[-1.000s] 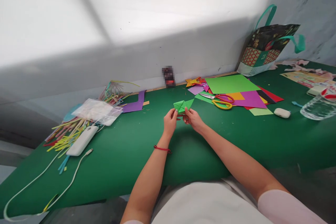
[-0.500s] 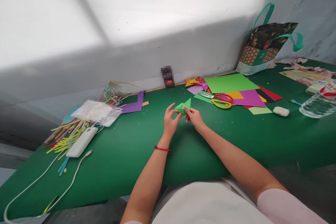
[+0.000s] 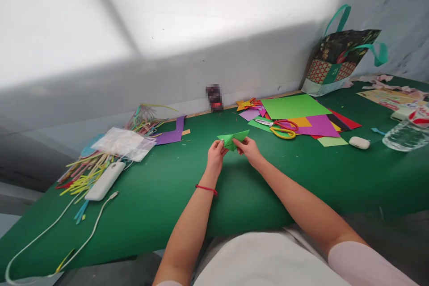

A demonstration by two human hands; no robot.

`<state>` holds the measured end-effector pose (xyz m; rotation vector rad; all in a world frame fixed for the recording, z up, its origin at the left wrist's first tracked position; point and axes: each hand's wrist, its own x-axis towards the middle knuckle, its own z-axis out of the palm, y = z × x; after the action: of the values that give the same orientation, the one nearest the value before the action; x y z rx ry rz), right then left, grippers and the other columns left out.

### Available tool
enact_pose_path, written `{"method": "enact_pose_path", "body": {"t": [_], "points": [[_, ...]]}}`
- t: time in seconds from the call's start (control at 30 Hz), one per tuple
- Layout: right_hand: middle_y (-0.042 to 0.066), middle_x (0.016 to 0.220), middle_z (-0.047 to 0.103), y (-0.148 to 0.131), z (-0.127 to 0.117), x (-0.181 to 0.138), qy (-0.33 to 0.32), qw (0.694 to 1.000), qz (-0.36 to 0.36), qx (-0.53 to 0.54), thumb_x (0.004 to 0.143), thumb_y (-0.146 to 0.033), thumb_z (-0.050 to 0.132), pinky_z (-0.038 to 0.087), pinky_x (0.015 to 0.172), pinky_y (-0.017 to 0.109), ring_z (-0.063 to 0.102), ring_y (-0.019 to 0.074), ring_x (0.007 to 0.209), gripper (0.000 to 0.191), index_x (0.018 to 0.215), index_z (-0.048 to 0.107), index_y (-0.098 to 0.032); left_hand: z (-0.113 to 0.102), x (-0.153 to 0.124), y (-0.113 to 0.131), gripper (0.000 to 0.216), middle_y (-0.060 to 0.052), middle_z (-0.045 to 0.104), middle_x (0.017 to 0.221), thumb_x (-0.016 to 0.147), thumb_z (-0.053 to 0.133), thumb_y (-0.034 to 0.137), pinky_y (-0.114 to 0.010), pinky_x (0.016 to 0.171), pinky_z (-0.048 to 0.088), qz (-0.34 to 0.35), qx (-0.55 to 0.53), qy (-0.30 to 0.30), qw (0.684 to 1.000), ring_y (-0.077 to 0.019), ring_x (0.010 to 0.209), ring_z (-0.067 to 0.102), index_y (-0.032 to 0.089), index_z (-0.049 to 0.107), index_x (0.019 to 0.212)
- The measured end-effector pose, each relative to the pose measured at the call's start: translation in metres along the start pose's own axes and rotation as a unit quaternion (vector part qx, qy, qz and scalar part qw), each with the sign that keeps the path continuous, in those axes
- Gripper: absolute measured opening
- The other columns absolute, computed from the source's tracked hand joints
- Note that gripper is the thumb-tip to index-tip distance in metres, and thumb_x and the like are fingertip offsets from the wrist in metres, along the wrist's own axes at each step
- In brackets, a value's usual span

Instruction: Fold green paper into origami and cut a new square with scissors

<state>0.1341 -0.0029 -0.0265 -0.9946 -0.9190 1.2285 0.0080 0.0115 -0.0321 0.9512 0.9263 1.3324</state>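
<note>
A piece of folded green paper (image 3: 229,141) is held up between both my hands, above the green tabletop (image 3: 254,196). It has a pointed corner on each side and a lower tip in the middle. My left hand (image 3: 215,154) pinches its left side between thumb and fingers. On the right side, my right hand (image 3: 250,149) grips it with the thumb pressed on the near face. A red string bracelet (image 3: 207,189) circles my left wrist. The fingers behind the paper are partly hidden.
Scissors (image 3: 279,128) with red and yellow handles lie on coloured paper sheets (image 3: 295,106) to the right. Farther right are a white case (image 3: 359,142), a plastic bottle (image 3: 407,132) and a bag (image 3: 338,62). Leftward lie paper strips (image 3: 80,182), a power bank (image 3: 105,181) and its cable (image 3: 97,223).
My left fingers, spread apart before, have closed on the paper's left side. The paper has turned and spread wider, its right point now lower and farther out.
</note>
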Motion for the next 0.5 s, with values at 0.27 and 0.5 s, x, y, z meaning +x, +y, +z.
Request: {"method": "enact_pose_path", "body": {"t": [0.27, 0.5], "points": [[-0.006, 0.041, 0.044, -0.006, -0.002, -0.002, 0.013, 0.999, -0.011, -0.038, 0.049, -0.051, 0.078, 0.03, 0.038, 0.026, 0.037, 0.0085, 0.036, 0.041, 0.059, 0.052, -0.02, 0.005, -0.007, 0.004, 0.04, -0.008, 0.07, 0.091, 0.06, 0.074, 0.042, -0.032, 0.068, 0.055, 0.088, 0.09, -0.026, 0.992, -0.0214, 0.084, 0.066, 0.016, 0.068, 0.09], [-0.005, 0.043, 0.045, -0.006, -0.004, -0.003, 0.027, 0.999, -0.018, -0.038, 0.052, -0.05, 0.077, 0.027, 0.035, 0.026, 0.034, 0.0073, 0.034, 0.039, 0.056, 0.05, -0.021, 0.003, -0.016, 0.002, 0.025, -0.005, 0.072, 0.094, 0.07, 0.068, 0.039, -0.037, 0.082, 0.053, 0.235, 0.246, -0.022, 0.94, -0.0213, 0.085, 0.066, 0.024, 0.073, 0.09]]}}
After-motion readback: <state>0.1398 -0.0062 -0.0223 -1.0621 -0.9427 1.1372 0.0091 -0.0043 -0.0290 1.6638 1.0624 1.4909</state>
